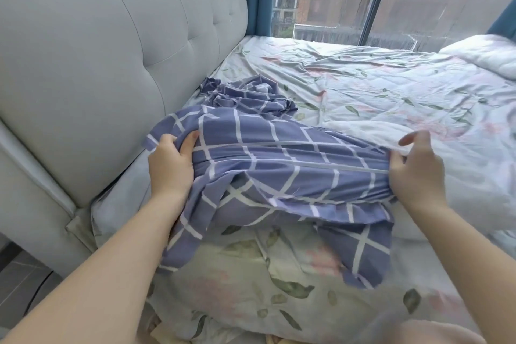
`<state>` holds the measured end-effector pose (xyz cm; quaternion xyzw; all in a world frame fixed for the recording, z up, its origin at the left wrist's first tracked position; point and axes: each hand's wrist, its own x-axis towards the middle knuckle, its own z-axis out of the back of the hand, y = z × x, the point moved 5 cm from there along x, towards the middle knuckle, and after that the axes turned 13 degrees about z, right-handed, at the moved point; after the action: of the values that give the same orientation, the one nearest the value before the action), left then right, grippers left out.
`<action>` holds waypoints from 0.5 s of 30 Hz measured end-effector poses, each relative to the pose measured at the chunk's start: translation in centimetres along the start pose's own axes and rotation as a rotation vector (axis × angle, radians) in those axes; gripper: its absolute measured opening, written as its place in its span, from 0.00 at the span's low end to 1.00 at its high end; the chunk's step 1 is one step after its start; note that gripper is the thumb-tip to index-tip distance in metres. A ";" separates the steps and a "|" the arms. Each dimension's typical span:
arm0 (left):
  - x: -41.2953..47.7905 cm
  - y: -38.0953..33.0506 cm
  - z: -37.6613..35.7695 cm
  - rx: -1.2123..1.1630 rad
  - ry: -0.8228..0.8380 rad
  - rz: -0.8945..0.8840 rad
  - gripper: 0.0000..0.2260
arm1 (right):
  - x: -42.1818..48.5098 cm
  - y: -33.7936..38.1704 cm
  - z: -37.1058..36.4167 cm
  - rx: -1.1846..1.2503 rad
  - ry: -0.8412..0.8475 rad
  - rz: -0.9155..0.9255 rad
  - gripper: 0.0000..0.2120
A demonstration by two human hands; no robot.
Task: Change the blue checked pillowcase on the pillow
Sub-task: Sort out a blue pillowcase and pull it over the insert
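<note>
I see the blue checked pillowcase, white grid lines, wrinkled, pulled taut over the floral sheet beside the headboard. Left hand fingers clamp its left end. Right hand grips its right end, top fingers lifted.

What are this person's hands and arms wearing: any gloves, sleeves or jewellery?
Nothing that shows. The left hand and right hand are bare, with no gloves, and no rings show on the fingers in view. The left forearm and right forearm are bare as far as the frame reaches: no sleeves, watch, bracelet or markings.
</note>
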<state>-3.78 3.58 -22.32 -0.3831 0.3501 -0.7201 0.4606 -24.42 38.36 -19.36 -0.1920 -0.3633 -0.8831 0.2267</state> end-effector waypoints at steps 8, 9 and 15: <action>0.1 1.8 -0.6 0.114 0.241 0.126 0.19 | -2.6 -0.1 -2.9 0.224 0.115 -0.180 0.18; 0.2 2.5 -0.6 0.139 0.274 0.154 0.19 | -3.4 -0.1 -2.9 0.234 0.151 -0.207 0.21; -1.7 5.5 -0.1 -0.065 0.446 0.609 0.50 | -7.3 -1.0 -1.5 0.457 0.597 -0.481 0.28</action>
<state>-1.16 3.38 -27.47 -0.1098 0.5624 -0.6045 0.5534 -19.19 39.80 -24.53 0.2166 -0.5022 -0.8243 0.1463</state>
